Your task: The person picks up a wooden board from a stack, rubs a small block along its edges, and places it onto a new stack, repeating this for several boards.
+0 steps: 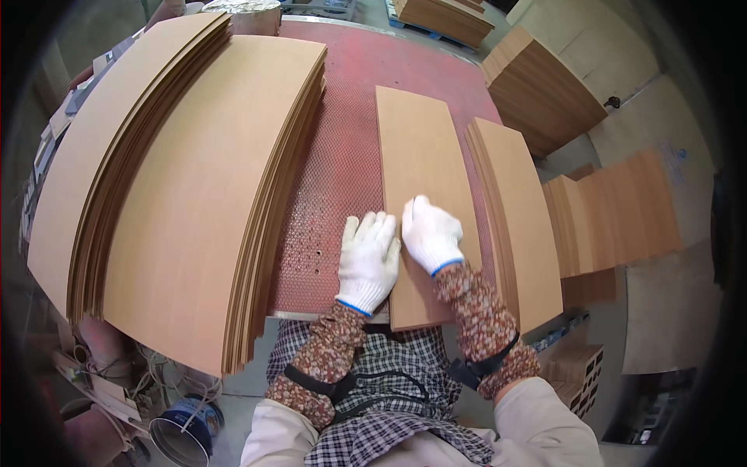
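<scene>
In front of me a long tan wooden board point(420, 156) lies lengthwise on a red, mesh-textured tabletop point(354, 117). My left hand point(367, 261), in a white knit glove, rests flat with its fingers stretched forward. Its thumb side lies against the board's left edge. My right hand point(432, 233), gloved the same way, is closed in a fist over the board near that edge. Whatever its fingers may hold is hidden. To the left stands a tall stack of similar boards point(210, 171), with another stack point(124, 117) beyond it. A lower stack point(517, 210) sits on the right.
Off the table's right side are more piled boards point(545, 93) and another pile point(622, 206). A stack on a blue pallet point(447, 19) stands at the far end. Below the table's left side is a dark blue bucket point(187, 424), with cords near it.
</scene>
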Tool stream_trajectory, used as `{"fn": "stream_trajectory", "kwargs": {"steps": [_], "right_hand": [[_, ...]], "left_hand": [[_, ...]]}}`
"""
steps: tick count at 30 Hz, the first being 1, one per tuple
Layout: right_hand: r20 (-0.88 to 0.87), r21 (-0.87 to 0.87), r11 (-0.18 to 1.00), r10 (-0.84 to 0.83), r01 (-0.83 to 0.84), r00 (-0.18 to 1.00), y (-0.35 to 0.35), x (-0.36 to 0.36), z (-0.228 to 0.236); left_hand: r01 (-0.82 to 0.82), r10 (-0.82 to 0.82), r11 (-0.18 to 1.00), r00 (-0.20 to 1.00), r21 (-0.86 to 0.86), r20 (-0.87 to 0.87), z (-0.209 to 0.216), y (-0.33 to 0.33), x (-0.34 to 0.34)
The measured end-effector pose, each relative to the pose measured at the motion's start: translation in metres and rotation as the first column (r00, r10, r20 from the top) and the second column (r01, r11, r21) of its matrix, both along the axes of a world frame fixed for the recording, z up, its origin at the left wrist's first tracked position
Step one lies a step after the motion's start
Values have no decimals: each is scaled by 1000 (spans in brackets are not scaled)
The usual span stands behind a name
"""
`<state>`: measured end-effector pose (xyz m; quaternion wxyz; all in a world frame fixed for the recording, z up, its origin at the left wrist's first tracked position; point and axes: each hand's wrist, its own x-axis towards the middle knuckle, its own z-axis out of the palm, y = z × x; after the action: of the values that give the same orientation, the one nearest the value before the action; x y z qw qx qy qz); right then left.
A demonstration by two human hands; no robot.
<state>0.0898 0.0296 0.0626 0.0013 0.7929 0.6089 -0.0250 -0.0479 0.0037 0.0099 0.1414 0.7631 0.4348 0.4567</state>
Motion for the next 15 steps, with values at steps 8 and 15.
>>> {"fn": "stream_trajectory", "kwargs": {"steps": [8, 15], "right_hand": [[98, 140, 985, 89, -102, 991, -155, -28, -9], [27, 297, 944, 144, -145, 989, -214, -21, -11]], "left_hand": [[2, -3, 1000, 1000, 8, 16, 0, -3, -5], [52, -51, 997, 999, 61, -16, 7, 1, 5]]}}
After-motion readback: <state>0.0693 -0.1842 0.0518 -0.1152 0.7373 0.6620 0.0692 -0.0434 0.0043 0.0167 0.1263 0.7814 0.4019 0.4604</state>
